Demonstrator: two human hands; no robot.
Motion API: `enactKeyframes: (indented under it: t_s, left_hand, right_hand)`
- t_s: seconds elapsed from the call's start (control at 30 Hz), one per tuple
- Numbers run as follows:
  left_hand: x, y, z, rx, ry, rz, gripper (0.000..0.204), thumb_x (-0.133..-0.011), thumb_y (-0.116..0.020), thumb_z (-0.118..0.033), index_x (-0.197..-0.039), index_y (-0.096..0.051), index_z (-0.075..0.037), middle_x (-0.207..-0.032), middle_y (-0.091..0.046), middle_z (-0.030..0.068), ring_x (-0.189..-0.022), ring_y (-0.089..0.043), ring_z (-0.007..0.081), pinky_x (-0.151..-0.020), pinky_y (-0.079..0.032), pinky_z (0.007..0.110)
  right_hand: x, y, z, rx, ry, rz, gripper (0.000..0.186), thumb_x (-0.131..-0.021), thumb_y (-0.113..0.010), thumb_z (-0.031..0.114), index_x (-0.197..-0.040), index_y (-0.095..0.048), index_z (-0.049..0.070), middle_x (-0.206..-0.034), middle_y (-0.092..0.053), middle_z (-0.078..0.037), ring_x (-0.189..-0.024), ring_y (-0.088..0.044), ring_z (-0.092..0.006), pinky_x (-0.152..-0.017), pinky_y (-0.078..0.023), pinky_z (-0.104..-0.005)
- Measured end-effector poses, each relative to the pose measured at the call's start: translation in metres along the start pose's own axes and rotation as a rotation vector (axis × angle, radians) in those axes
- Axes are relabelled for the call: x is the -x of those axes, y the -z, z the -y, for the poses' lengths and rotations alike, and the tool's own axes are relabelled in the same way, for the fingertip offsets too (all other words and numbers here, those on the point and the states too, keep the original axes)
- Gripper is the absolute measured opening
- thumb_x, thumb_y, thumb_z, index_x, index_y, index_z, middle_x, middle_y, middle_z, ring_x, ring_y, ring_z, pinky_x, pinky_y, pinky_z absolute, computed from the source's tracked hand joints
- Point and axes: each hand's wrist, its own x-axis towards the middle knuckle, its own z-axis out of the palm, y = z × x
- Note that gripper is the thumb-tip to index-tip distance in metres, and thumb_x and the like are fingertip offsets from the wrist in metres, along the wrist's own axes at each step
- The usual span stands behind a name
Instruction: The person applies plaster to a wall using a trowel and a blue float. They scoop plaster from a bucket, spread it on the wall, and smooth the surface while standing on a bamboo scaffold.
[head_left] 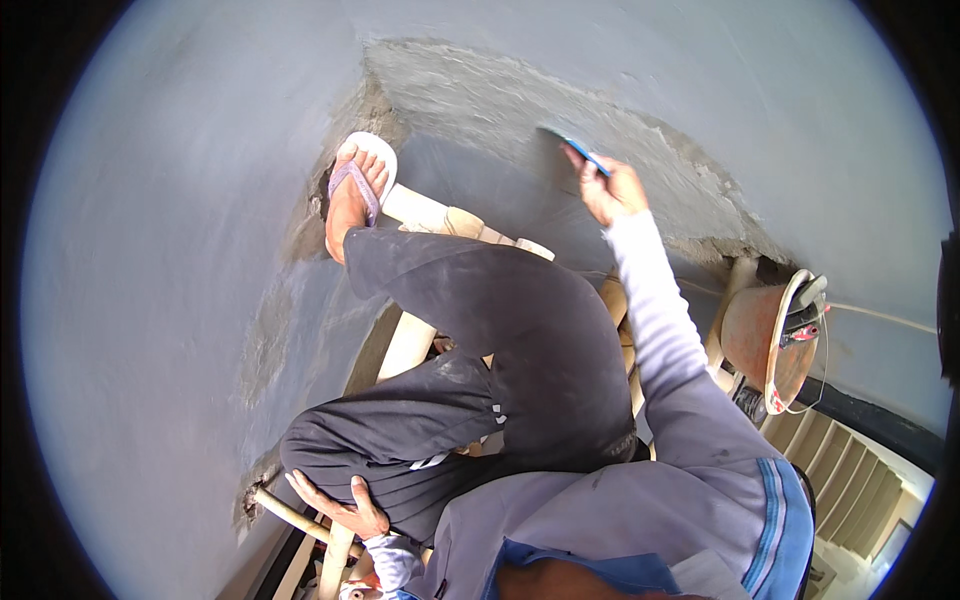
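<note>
My right hand (612, 190) is closed around a blue-handled putty knife (585, 153), its blade end touching or very near the wall. Rough grey plaster (480, 95) spreads in a long band on the wall around the tool. My left hand (345, 510) lies on my bent knee in dark trousers (390, 440), fingers stretched and holding nothing. My sandalled foot (360, 185) is braced at the corner of the wall beside a pale pole.
Bamboo poles (405, 345) run beneath my legs, some set into holes in the wall. At the right hangs or stands a tilted bucket (755, 340) with tools inside and a wire handle. A staircase (835, 475) shows far below at the lower right.
</note>
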Motion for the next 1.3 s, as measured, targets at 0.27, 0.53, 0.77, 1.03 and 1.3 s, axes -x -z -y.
enactKeyframes:
  t_s: [0.27,0.53,0.77,1.03,1.3]
  left_hand:
    - [0.006,-0.005,0.003,0.06,0.03,-0.083,0.073,-0.081,-0.059,-0.026,-0.139,-0.027,0.001,-0.146,-0.023,0.0207,-0.135,-0.02,0.0343,-0.11,-0.011,0.045]
    - [0.005,-0.008,-0.006,0.046,0.031,-0.065,0.074,-0.081,-0.059,-0.029,-0.139,-0.026,0.002,-0.145,-0.023,0.0218,-0.135,-0.02,0.0345,-0.11,-0.012,0.046]
    - [0.006,-0.004,-0.002,0.037,0.038,-0.056,0.075,-0.081,-0.058,-0.028,-0.14,-0.024,0.003,-0.145,-0.021,0.022,-0.135,-0.019,0.0346,-0.111,-0.011,0.046]
    - [0.004,-0.004,-0.007,0.033,0.065,-0.049,0.074,-0.082,-0.058,-0.031,-0.14,-0.025,0.002,-0.146,-0.021,0.0207,-0.135,-0.02,0.0346,-0.11,-0.011,0.047]
    - [0.005,-0.006,-0.001,0.062,0.038,-0.077,0.074,-0.08,-0.06,-0.027,-0.14,-0.027,0.001,-0.145,-0.024,0.0203,-0.135,-0.02,0.0338,-0.111,-0.01,0.046]
  right_hand:
    - [0.087,0.04,-0.002,0.335,0.044,-0.121,0.009,-0.086,-0.054,0.003,-0.095,-0.05,0.001,-0.085,-0.057,-0.009,-0.075,-0.06,-0.0208,-0.06,-0.052,-0.0357]
    - [-0.058,0.13,-0.04,0.395,-0.083,-0.54,0.024,-0.09,-0.042,0.004,-0.114,-0.043,0.0,-0.106,-0.059,-0.017,-0.094,-0.062,-0.0318,-0.082,-0.05,-0.0506]
    - [-0.089,0.145,-0.042,0.268,-0.008,-0.518,0.022,-0.091,-0.043,0.002,-0.113,-0.044,0.002,-0.11,-0.056,-0.017,-0.097,-0.06,-0.0322,-0.082,-0.049,-0.0506]
    - [-0.045,0.114,0.018,0.092,-0.044,-0.269,0.019,-0.09,-0.04,0.0,-0.105,-0.039,-0.013,-0.098,-0.055,-0.03,-0.075,-0.062,-0.0301,-0.06,-0.056,-0.0303]
    - [0.002,0.069,0.059,-0.016,-0.031,-0.134,0.025,-0.089,-0.035,-0.002,-0.107,-0.039,-0.018,-0.103,-0.056,-0.034,-0.083,-0.064,-0.0361,-0.062,-0.059,-0.0294]
